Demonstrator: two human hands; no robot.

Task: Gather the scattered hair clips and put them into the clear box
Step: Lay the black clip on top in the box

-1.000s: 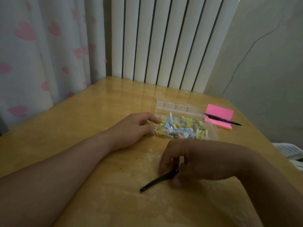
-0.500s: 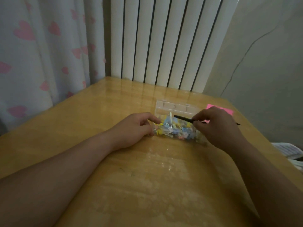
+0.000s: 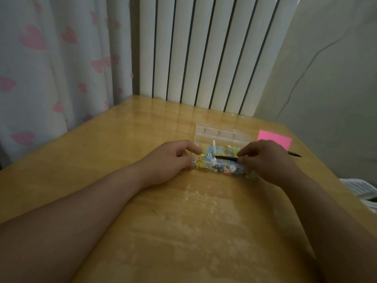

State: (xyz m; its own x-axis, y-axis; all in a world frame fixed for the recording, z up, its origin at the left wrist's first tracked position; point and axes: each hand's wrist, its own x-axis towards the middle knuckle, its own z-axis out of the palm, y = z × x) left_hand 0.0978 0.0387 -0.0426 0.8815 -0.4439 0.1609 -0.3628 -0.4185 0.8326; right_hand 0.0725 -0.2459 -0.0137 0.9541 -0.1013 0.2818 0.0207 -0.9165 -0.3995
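My right hand [image 3: 265, 160] pinched a long black hair clip [image 3: 226, 158] by one end between thumb and forefinger, holding it roughly level over the open clear box [image 3: 221, 134]. My left hand [image 3: 171, 160] gripped the end of the box nearest it, fingers curled against its wall. Between my hands the box sat on the wooden table [image 3: 122, 139], heaped with small coloured clips [image 3: 205, 162], its lid lying open on the far side. Just beyond my right hand lay a pink sticky-note pad [image 3: 274, 138] and a black pen [image 3: 294, 154], mostly hidden behind that hand.

Bare left hand [image 3: 167, 161], bare right hand [image 3: 268, 160]
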